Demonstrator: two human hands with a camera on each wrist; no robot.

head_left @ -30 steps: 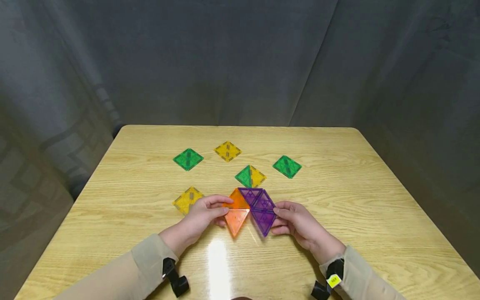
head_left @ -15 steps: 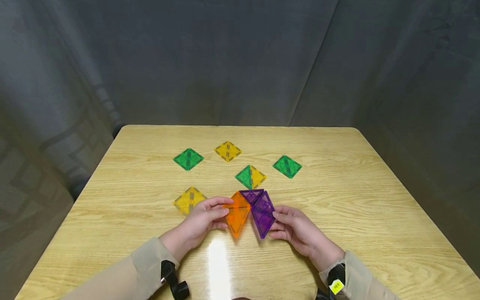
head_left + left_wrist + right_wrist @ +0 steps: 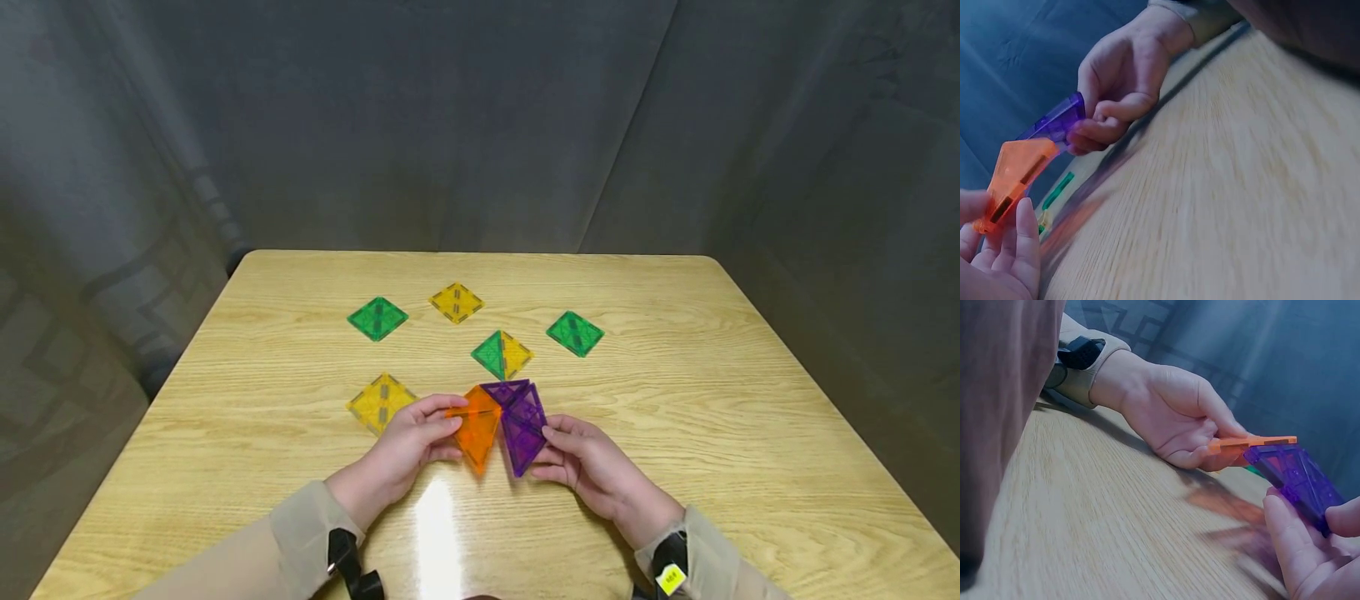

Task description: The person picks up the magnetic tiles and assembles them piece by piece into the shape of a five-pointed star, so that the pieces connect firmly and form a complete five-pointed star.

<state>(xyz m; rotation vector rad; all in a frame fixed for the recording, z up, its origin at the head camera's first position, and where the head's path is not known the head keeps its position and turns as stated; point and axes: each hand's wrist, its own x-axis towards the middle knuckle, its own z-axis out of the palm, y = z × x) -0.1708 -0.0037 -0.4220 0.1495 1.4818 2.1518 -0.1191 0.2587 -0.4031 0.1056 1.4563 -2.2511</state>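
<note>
Between the two hands is a joined group of see-through triangular magnetic tiles, raised above the table. My left hand (image 3: 411,443) pinches the orange tiles (image 3: 477,427) by their outer corner, thumb on top and fingers beneath. On the other side my right hand (image 3: 598,463) pinches the purple tiles (image 3: 523,425) at their outer corner. Orange and purple meet near the middle, and the group is folded, its two halves tilted toward each other. In the left wrist view the orange tiles (image 3: 1021,165) overlap the purple ones (image 3: 1060,122). Their shadows fall on the wood below.
Flat on the wooden table (image 3: 750,433) lie a green pair of tiles (image 3: 377,318), a yellow pair (image 3: 456,302), a green-and-yellow pair (image 3: 502,354) and another green pair (image 3: 574,334). A further yellow pair (image 3: 378,400) sits partly behind the left hand. Grey curtains (image 3: 450,125) surround the table.
The orange and purple tiles have folded more steeply, and their near tips have drawn closer together. My right hand has shifted slightly left and toward me; both hands keep their hold.
</note>
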